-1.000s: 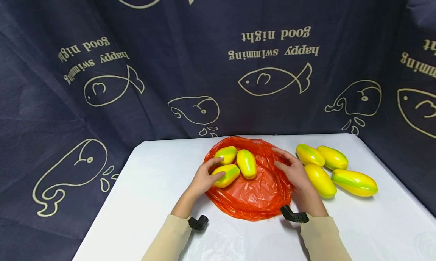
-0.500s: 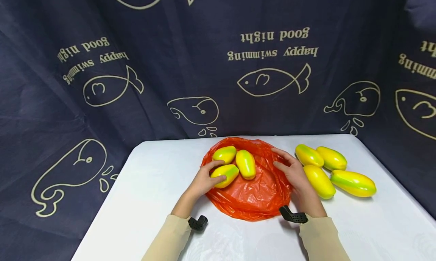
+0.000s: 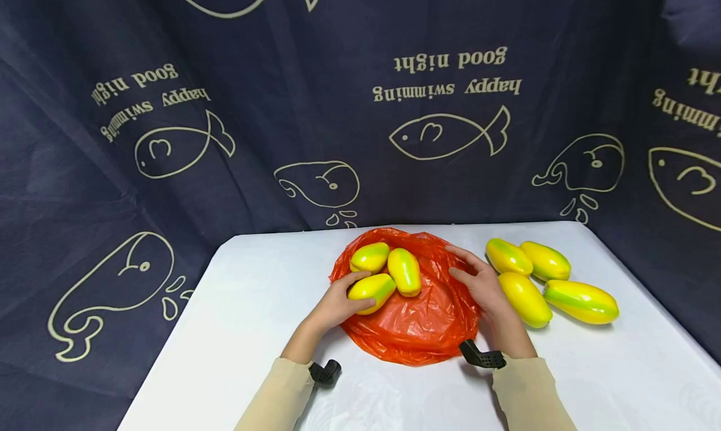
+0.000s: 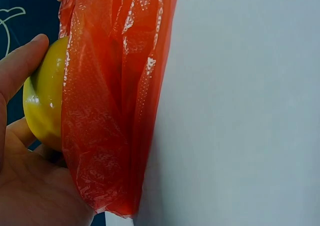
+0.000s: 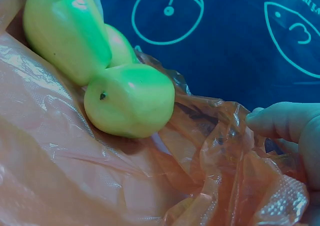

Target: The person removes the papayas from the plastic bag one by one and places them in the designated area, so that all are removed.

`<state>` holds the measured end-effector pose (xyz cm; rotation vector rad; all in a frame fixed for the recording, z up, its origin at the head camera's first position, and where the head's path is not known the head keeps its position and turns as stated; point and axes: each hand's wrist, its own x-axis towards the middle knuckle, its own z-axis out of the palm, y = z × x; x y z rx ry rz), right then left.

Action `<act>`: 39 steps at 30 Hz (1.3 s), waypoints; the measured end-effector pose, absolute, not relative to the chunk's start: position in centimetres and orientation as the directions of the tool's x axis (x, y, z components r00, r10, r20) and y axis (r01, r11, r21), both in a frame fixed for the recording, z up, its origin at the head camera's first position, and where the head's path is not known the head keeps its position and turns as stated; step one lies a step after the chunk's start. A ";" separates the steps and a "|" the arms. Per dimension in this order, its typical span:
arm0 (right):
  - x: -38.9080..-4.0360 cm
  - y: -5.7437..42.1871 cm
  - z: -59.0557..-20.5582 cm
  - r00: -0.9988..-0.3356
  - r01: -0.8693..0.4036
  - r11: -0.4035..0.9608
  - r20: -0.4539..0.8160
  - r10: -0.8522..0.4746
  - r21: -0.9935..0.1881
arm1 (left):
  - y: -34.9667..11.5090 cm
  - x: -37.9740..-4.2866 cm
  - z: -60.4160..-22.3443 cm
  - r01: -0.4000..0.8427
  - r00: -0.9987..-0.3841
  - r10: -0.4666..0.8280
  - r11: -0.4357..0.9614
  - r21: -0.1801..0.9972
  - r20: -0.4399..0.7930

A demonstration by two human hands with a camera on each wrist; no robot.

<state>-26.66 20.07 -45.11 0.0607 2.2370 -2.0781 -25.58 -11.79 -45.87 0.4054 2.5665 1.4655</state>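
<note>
A red plastic bag (image 3: 422, 334) lies spread with its mouth up on the white table. Three yellow-green papayas are at its left side. My left hand (image 3: 338, 303) holds the nearest papaya (image 3: 372, 291) from the left, thumb on its near side and fingers behind. The other two, a far papaya (image 3: 369, 257) and an upright-lying papaya (image 3: 404, 272), rest close against it. At the bag's right rim is my right hand (image 3: 489, 290); in the right wrist view its thumb (image 5: 275, 120) presses the crumpled film (image 5: 235, 136), with the fingers partly hidden behind.
Right of the right hand, several more papayas (image 3: 526, 299) lie grouped on the white table (image 3: 242, 306). A dark blue cloth (image 3: 315, 93) with fish and whale drawings hangs behind the table. Each wrist wears a black camera mount (image 3: 325, 373).
My left hand and the papaya it holds have shifted slightly toward me, away from the far papaya. The right hand stays at the bag's rim. The whole view has drifted slightly.
</note>
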 end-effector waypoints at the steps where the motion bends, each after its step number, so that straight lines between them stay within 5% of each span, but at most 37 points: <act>1: -26.7 20.1 -45.1 -0.995 0.092 0.074 -0.095 -0.031 -0.993 | -11.8 -25.6 -45.9 0.151 -0.952 0.307 0.484 0.862 -0.006; 27: -26.6 20.1 -45.4 -0.998 0.048 0.105 -0.051 -0.029 -0.993 | -12.2 -25.5 -44.8 0.151 -0.961 0.274 0.445 0.883 0.026; 39: -26.9 20.2 -45.7 -0.995 0.092 0.124 -0.095 -0.019 -0.988 | -13.2 -26.3 -43.9 0.149 -0.981 0.164 0.299 0.942 0.103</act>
